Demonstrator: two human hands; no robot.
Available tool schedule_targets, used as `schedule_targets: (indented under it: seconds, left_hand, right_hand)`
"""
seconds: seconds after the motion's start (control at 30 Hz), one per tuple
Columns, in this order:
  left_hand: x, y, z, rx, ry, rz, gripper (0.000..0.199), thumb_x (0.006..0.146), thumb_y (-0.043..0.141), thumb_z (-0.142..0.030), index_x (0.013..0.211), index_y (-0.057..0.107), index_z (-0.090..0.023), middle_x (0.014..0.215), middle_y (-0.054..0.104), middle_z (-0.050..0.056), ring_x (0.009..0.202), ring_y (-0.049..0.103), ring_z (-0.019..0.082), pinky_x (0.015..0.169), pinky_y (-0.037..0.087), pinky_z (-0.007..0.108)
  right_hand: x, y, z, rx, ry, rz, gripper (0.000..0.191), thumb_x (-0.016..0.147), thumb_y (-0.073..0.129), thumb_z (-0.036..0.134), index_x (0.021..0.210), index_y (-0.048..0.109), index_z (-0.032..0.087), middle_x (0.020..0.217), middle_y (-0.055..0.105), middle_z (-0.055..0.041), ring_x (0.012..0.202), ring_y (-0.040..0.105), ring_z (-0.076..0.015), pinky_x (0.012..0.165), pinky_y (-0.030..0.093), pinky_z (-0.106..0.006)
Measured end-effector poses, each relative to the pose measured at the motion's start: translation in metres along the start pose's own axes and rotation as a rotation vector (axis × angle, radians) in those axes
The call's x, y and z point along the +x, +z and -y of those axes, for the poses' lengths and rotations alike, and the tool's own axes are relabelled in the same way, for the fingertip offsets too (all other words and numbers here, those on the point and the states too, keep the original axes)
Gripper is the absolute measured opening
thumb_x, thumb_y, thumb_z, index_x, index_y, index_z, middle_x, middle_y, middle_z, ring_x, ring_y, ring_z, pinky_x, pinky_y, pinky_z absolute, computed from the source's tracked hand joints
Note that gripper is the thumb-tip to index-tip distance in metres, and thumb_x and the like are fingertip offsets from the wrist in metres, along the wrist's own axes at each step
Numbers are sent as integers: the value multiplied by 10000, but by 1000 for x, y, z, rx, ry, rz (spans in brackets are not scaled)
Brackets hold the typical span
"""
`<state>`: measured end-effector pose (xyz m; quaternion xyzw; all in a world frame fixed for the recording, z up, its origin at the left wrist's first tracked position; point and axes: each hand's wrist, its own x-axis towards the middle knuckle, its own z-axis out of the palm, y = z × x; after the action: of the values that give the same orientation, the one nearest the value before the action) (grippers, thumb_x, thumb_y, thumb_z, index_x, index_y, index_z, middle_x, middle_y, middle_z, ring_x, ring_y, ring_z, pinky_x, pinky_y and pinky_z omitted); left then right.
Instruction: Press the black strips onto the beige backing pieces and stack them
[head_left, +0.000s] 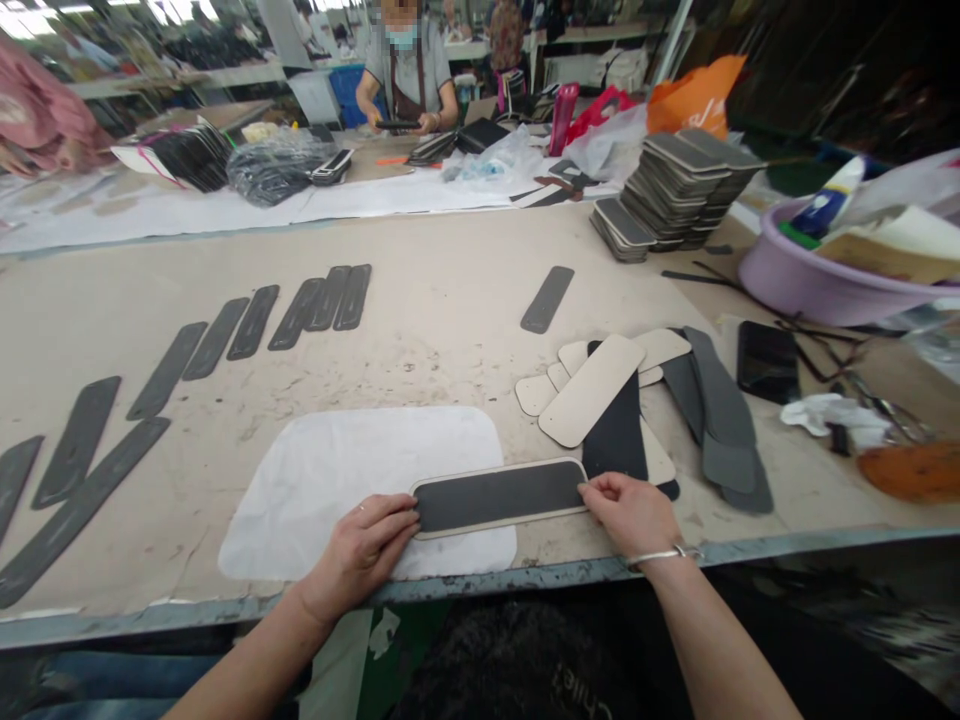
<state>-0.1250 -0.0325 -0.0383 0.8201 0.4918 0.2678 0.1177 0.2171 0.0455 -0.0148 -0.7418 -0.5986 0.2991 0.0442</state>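
A long dark grey strip with rounded corners and a cream border [499, 497] lies between my hands, partly over a white sheet [300, 480]. My left hand [367, 545] grips its left end, thumb hidden beneath the fingers. At the right end, my right hand [628, 512] pinches the corner between thumb and fingers. Just beyond the right hand is a loose pile of cream pieces [592, 390] and black pieces [615, 440]. Dark grey pieces [720, 410] overlap to the right of that pile.
Several grey strips [165, 370] lie along the left, and a single one [547, 298] sits farther back. Stacked bordered pieces [682, 190], a purple basin [795, 270], a phone [767, 360] and an orange-brown object [911, 470] occupy the right. A co-worker [409, 70] handles a dark item across the table.
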Motion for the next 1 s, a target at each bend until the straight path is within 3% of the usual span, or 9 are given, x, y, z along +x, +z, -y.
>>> schedule_targets:
  seconds: [0.4, 0.87, 1.0]
  left_hand:
    - [-4, 3, 1, -28, -38, 10, 188, 798, 560, -120, 956, 639, -185, 1027, 618, 79, 927, 587, 165, 828, 495, 298]
    - [1, 0, -10, -24, -114, 37, 102, 807, 541, -158, 836, 637, -179, 1005, 621, 79, 896, 583, 156, 816, 500, 303]
    - [0, 0, -9, -32, -86, 24, 134, 817, 527, -168, 890, 638, -185, 996, 623, 86, 898, 589, 164, 811, 505, 311]
  right_hand:
    - [2, -2, 1, -31, -12, 21, 268, 717, 490, 451, 656, 643, 239, 611, 652, 24, 622, 589, -148, 569, 367, -251]
    - [11, 3, -13, -96, -12, 48, 388, 656, 491, 599, 718, 664, 258, 646, 658, 4, 600, 598, -188, 534, 374, -282]
    - [7, 4, -7, -85, -17, 14, 326, 680, 488, 540, 688, 640, 252, 635, 650, 19, 601, 593, -162, 539, 369, -262]
